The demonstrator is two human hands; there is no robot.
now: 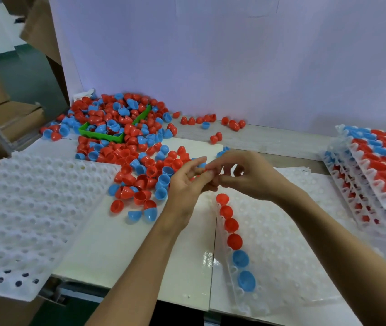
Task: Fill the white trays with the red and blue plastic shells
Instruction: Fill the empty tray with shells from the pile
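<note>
Spreading across the whole view, the worktop (pixel 126 243) carries everything, backed by a pale wall (pixel 210 55) at the far edge. On the left lies an unfilled white tray (pixel 34 208), its near corner hanging over the worktop's near edge. At near right sits the tray in work (pixel 293 243), with one row begun along its left side: four red shells (pixel 232 225) and then two blue shells (pixel 243 269) nearer. A stack of filled trays (pixel 375 175) rests at far right. The loose pile (pixel 140 147) of red and blue shells spreads over the far left and centre, burying a green bin (pixel 102 135).

Both hands meet above the far end of the begun row. The left hand (pixel 187 182) and right hand (pixel 246 175) have their fingers curled and touching, apparently pinching something small and red between them; what exactly it is cannot be told.

To do this step well, I judge each shell should go dome up onto the next free peg, pressed straight down until seated, keeping the row order.

Open room lies between the two trays, a bare strip for forearms. Reaching right risks brushing the stack, and leaning on the overhanging left tray could tip it.
</note>
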